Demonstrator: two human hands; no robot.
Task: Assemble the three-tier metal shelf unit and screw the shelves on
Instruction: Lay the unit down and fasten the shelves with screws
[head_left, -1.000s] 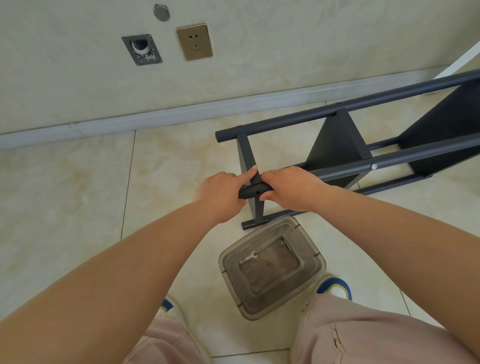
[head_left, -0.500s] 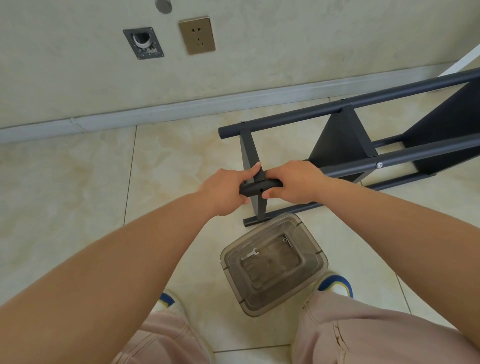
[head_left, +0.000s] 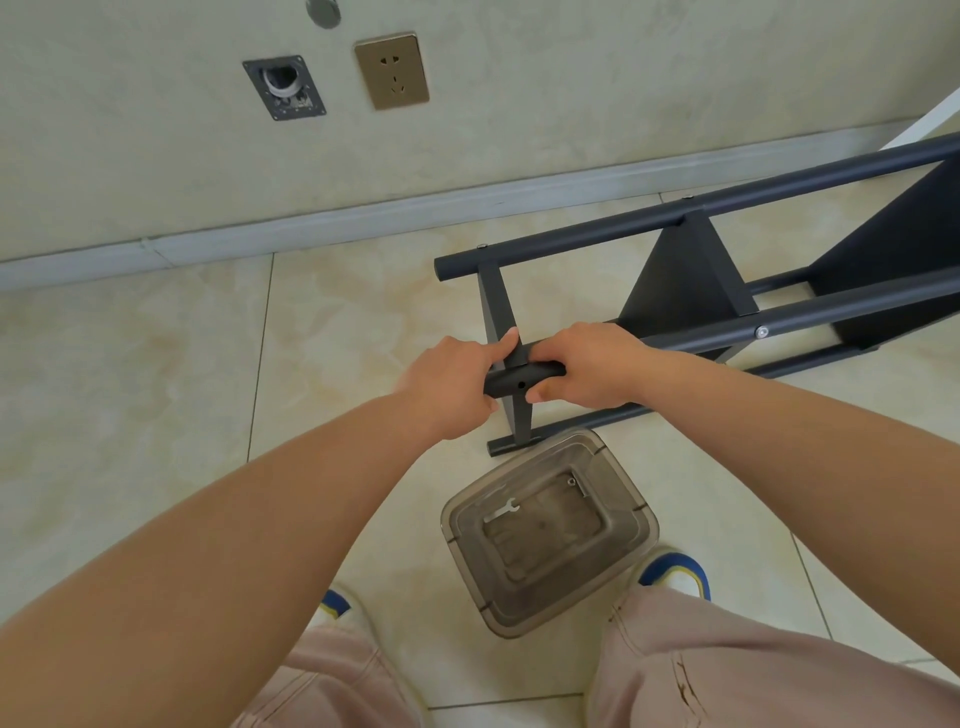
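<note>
Hardly anything has moved since a moment ago: both hands stay clamped on the same tube end, and only the view has dipped a little, so the wall fittings sit lower in sight than they did. The left hand (head_left: 451, 380) has its grip wrapped round the very tip of the near tube (head_left: 522, 378), its forefinger stretched up against the flat crossbar (head_left: 506, 358) that runs behind the tube. The right hand (head_left: 589, 364) has its grip curled over the same tube just beside it, thumb tucked underneath, and a small hole in the tube shows between the two hands.

That tube belongs to the dark shelf unit (head_left: 727, 270), which lies on its side on the tiled floor (head_left: 156, 374), its long tubes running off to the right. One dark shelf panel (head_left: 685, 280) stands between the tubes and a second shows at the right edge. A silver screw head (head_left: 762, 331) sits on the near tube past the right wrist.

Just below the frame's near end a clear plastic box (head_left: 550, 535) rests on the floor with a small flat spanner (head_left: 501, 511) inside. The person's blue-and-white shoes (head_left: 675, 569) and pale pink trousers flank the box. On the wall behind, a brass-coloured socket (head_left: 392, 70) sits beside a grey metal plate (head_left: 284, 88) with a round opening.
</note>
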